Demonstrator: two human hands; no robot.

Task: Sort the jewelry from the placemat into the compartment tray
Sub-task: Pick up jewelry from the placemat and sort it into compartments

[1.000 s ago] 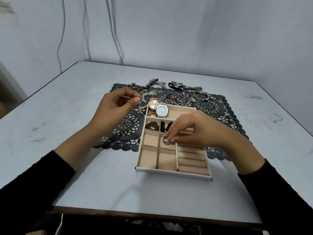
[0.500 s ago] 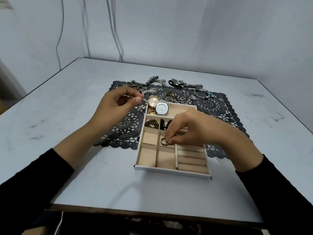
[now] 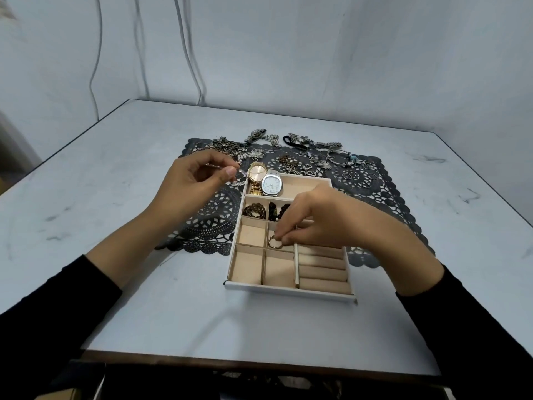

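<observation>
A small ring (image 3: 275,243) was held pinched between the thumb and fingertips of the right hand (image 3: 331,223), low in a small square cell in the second column of the compartment tray (image 3: 288,291). That cell lay just left of the padded ring rolls (image 3: 323,272). The ring sat at the hand's left, nearer edge, tipped up on its rim. Whether it touched the cell floor could not be told.

The left hand (image 3: 190,186) was raised over the black lace placemat (image 3: 213,215), just beside the tray's far left corner. A thin beaded chain (image 3: 241,174) was pinched between its thumb and forefinger. The chain's length ran from the fingertips rightward and down, toward the gold watch (image 3: 257,174). That watch lay with a silver watch (image 3: 271,184) in the long far compartment. Of the two hands, the left was the nearer to that compartment, and the chain's free end already pointed at it.

Beaded bracelets (image 3: 254,210) were seen in the row behind the ring's cell. Three other small cells were bare. A tangle of unsorted pieces (image 3: 291,164) lay along the placemat's far edge, with loose rings (image 3: 366,176) to the right. The sorting was judged well short of done. Release of the ring looked the likelier next step, and the chain would then need only a short carry to the right.
</observation>
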